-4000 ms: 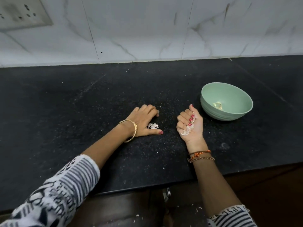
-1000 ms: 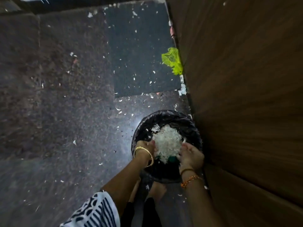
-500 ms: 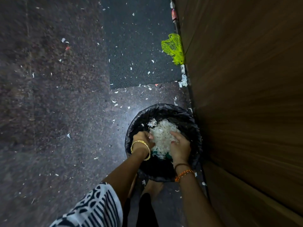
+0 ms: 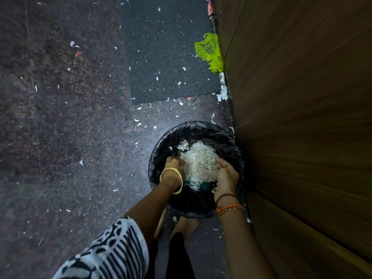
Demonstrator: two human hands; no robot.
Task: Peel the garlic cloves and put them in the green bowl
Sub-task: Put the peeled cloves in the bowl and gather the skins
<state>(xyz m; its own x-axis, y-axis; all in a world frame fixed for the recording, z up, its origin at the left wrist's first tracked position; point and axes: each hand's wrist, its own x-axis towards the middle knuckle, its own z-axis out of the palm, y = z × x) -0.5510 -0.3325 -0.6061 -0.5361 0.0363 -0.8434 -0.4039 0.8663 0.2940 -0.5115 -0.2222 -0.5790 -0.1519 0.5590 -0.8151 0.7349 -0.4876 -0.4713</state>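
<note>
- Garlic skins (image 4: 200, 162): I see the heap in the bin (image 4: 227, 146), lying between both hands
- left hand (image 4: 174, 163): fingers curled, contents untellable
- right hand (image 4: 226, 174): fingers loosely curled against the heap's right edge; equally near

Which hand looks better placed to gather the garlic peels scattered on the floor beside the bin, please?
Probably the left hand: the peel scraps lie on its side of the bin, while the right hand is hemmed by the wooden panel.
</note>
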